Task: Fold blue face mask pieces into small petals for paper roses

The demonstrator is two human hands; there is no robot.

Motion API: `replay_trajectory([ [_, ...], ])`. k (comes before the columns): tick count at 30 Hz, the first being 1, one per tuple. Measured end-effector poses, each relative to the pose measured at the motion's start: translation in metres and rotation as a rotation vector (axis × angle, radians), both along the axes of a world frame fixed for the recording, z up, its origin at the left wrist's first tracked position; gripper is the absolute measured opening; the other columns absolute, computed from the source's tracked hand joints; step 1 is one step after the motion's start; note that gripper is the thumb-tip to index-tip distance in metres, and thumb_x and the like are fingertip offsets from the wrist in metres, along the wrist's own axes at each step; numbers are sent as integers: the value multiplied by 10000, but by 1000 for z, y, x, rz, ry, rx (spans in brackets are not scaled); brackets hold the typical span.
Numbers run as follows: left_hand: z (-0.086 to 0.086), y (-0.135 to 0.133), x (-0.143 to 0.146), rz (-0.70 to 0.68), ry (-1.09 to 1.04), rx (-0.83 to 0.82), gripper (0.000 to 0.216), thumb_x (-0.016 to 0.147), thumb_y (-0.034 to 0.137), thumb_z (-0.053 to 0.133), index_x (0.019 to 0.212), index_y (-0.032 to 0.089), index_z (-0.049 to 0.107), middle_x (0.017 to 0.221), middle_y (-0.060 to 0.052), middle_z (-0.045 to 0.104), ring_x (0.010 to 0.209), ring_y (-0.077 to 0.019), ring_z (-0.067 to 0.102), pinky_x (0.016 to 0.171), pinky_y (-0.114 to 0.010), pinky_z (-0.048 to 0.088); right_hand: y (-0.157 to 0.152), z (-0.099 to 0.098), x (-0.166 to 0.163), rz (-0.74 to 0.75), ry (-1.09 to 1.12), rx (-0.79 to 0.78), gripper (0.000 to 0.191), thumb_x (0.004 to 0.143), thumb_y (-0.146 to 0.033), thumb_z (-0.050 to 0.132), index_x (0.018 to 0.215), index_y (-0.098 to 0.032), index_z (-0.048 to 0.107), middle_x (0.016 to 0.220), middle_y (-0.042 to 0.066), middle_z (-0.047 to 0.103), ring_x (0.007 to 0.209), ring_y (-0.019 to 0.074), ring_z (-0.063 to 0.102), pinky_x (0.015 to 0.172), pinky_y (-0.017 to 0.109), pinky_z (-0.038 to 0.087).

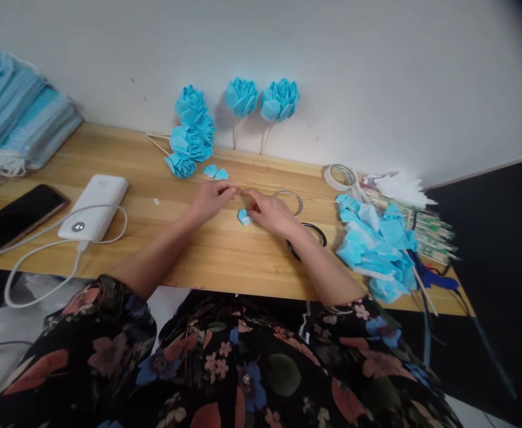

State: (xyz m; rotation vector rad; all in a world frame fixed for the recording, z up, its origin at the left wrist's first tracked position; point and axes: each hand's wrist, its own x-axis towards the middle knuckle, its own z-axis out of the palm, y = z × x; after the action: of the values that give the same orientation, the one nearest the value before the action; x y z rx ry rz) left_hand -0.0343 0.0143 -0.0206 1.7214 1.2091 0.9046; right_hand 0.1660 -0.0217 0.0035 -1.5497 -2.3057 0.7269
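Note:
My left hand (210,201) and my right hand (272,214) meet at the middle of the wooden table (207,255). Their fingertips are pinched together on something thin that I cannot make out. A small blue folded piece (244,217) lies under my right hand's fingers. Two small blue pieces (215,172) lie just beyond my left hand. Finished blue paper flowers (192,134) lie in a heap at the back, and two more flowers on sticks (261,100) lean against the wall.
A white power bank (95,207) with its cable and a dark phone (13,217) lie at the left. A stack of blue face masks (18,119) sits at the far left. Tape rolls (342,176), rings (308,238) and a heap of blue cut pieces (379,246) lie at the right.

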Motion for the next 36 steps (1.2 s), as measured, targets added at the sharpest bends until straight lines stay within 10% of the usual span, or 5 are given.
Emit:
replay_trajectory([
  [10, 0, -3, 4, -29, -378, -237, 596, 800, 663, 644, 1102, 153, 700, 892, -72, 704, 754, -159, 634, 697, -285, 504, 20, -14, 6, -209, 821, -67, 600, 770, -322, 670, 1321, -229, 454, 764, -63, 625, 623, 114, 554, 639, 261, 465],
  [25, 2, -16, 16, -46, -392, -381, 198, 741, 334, 725, 752, 160, 631, 622, 18, 605, 577, -89, 536, 582, -222, 446, 4, -18, 0, -218, 827, 27, 529, 831, -342, 657, 1313, -273, 450, 799, -44, 609, 684, 132, 573, 662, 281, 481],
  [36, 7, -18, 13, -86, -167, -140, 136, 761, 289, 633, 762, 154, 616, 641, 40, 520, 594, -82, 419, 573, -227, 330, -7, 6, 15, -56, 373, 349, 112, 913, -297, 575, 824, -228, 576, 758, -6, 621, 705, 153, 570, 701, 305, 455],
])
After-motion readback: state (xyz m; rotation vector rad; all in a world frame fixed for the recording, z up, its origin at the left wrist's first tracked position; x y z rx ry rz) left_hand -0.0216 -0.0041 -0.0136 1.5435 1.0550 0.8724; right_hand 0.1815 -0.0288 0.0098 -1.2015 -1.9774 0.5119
